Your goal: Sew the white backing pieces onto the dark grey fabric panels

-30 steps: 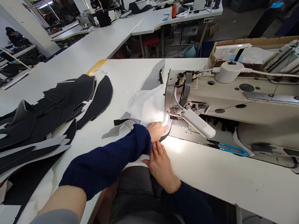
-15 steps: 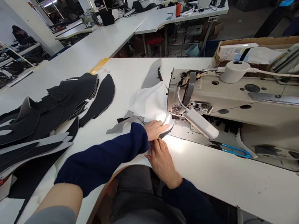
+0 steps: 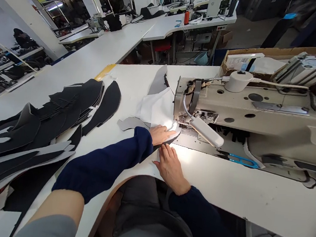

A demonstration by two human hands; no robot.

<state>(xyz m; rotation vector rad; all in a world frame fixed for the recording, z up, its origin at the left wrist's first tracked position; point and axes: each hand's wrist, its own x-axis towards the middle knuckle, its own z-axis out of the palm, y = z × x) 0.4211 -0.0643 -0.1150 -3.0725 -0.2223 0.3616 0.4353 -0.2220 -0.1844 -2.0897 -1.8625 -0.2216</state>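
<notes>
At the sewing machine (image 3: pixel 248 125), a white and grey fabric piece (image 3: pixel 163 106) with a dark curved edge lies under the lit needle area. My left hand (image 3: pixel 160 134) rests flat on this fabric, index finger stretched toward the presser foot, which is partly hidden by the lamp. Closer to me, my right hand (image 3: pixel 171 167) lies with its fingertips against the dark edge of the fabric. Its fingers are extended and the thumb stands apart. Under my left forearm and wrist, part of the fabric is hidden. A grey strip (image 3: pixel 131 123) sticks out left of the hand.
Dark cut fabric pieces (image 3: pixel 71 104) are stacked on the left of the white table (image 3: pixel 213 182), with a single dark piece (image 3: pixel 105 106) beside them. Blue-handled snips (image 3: pixel 243 161) lie by the machine bed. A white lamp (image 3: pixel 207 131) juts out. A cardboard box (image 3: pixel 279 52) stands behind.
The fabric's dark edge has swung a little around under my left hand, and the grey strip has shifted. My right hand has moved slightly apart from the left. The view has shifted slightly.
</notes>
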